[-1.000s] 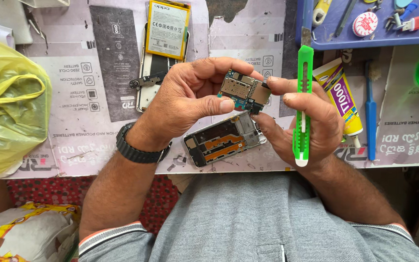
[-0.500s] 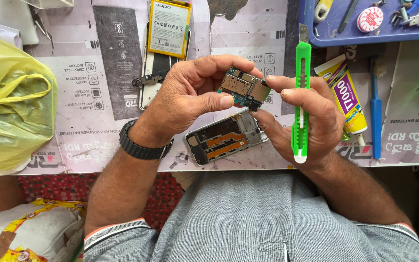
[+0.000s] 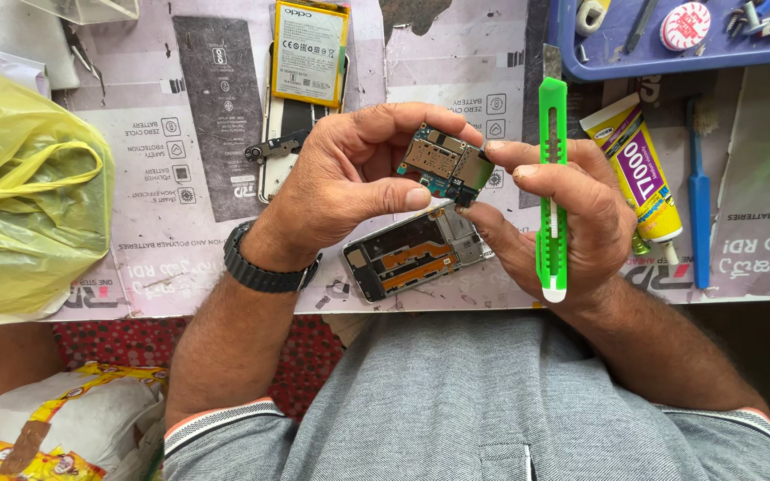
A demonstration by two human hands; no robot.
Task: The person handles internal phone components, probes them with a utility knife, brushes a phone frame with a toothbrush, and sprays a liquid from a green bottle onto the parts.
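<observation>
Small green phone circuit board with metal shields (image 3: 446,166) was pinched between both hands above the table. Left hand (image 3: 349,183) gripped its left edge, thumb below, index finger curled over the top. Right hand (image 3: 563,218) met its right edge with index fingertip and thumb, and the remaining fingers clamped a bright green plastic utility knife (image 3: 552,187) upright against the palm. Just under the left thumb lay an opened grey phone frame with orange flex cables (image 3: 416,254). Beyond the left fingers sat a yellow-edged flat phone battery (image 3: 309,53). Right of the right-hand fingers lay a yellow and purple glue tube (image 3: 639,174) and a blue plastic brush (image 3: 697,187). A black wristwatch (image 3: 260,267) sat on the left wrist.
</observation>
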